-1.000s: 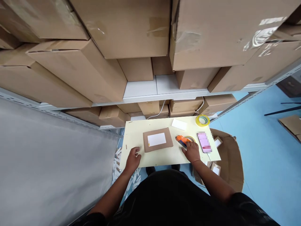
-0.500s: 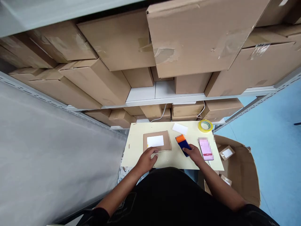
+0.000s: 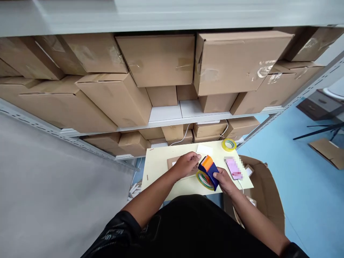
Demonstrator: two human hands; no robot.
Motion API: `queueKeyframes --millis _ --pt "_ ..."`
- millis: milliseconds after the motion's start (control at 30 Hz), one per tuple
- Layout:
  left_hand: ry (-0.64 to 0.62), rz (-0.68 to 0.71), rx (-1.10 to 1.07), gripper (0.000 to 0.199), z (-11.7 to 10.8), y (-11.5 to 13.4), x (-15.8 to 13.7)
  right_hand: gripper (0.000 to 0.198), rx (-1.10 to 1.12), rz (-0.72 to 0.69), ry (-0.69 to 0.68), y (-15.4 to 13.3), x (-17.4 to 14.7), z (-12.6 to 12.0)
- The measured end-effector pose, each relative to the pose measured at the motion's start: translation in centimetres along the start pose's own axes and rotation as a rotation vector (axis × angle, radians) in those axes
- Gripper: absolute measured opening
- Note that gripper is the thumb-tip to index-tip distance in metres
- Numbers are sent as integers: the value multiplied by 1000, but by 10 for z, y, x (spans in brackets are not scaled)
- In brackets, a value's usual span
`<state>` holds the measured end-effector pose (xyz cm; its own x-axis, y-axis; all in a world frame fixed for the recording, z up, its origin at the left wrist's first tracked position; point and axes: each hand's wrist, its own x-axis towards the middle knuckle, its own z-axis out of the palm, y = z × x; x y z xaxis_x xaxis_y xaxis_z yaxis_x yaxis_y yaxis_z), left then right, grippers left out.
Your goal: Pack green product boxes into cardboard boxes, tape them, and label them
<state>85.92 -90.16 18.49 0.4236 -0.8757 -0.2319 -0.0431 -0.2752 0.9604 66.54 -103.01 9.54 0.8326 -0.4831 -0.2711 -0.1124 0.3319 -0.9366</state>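
Note:
In my right hand (image 3: 223,181) is a blue and orange tape dispenser (image 3: 213,172), tilted above the table's front part. A roll of clear yellowish tape (image 3: 201,178) shows at its lower left side. My left hand (image 3: 187,165) is close to the dispenser's orange end, thumb and fingers drawn together. Whether a strip of tape is between those fingertips is too small to make out. Below the left hand lies a flat brown cardboard parcel (image 3: 171,162) with a white label, largely covered by the hand and forearm.
On the cream table (image 3: 156,172) are a white paper (image 3: 204,149), a yellow tape roll (image 3: 229,144) and a phone (image 3: 233,168). Shelves with cardboard boxes (image 3: 158,59) rise behind. A big open carton (image 3: 266,190) holding small parcels stands right of the table.
My right hand has lifted and turned the dispenser, so its tape roll shows. My left hand has moved right from the parcel's front edge toward the dispenser. The view has shifted rightward.

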Motion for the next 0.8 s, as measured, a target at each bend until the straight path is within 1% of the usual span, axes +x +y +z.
queueKeyframes --millis 100,200,300,367,433,500,567,667,700,800 --pt "-105 -107 -144 45 -12 -22 -3 48 -156 -30 30 9 -11 25" --pt "-160 -148 -137 32 -22 -43 -9 51 -219 -6 78 25 -25 43" --pt "-168 -111 21 23 -26 -58 -16 53 -283 42 112 40 -38 52" --pt "-180 -50 168 22 -24 -65 -16 53 -317 85 136 47 -42 51" --pt "-196 -11 294 22 -18 -69 -8 53 -305 130 164 52 -42 45" --pt "-208 11 395 21 -11 -70 8 54 -246 171 196 57 -41 35" --pt "-217 31 492 21 -3 -67 33 55 -162 207 239 65 -43 21" --pt "-230 28 691 20 7 -60 82 56 -22 282 298 85 -53 -4" --pt "-248 0 777 19 12 -58 100 56 32 315 311 93 -58 -11" --pt "-418 -19 1018 13 31 -59 152 58 213 454 329 118 -65 -26"
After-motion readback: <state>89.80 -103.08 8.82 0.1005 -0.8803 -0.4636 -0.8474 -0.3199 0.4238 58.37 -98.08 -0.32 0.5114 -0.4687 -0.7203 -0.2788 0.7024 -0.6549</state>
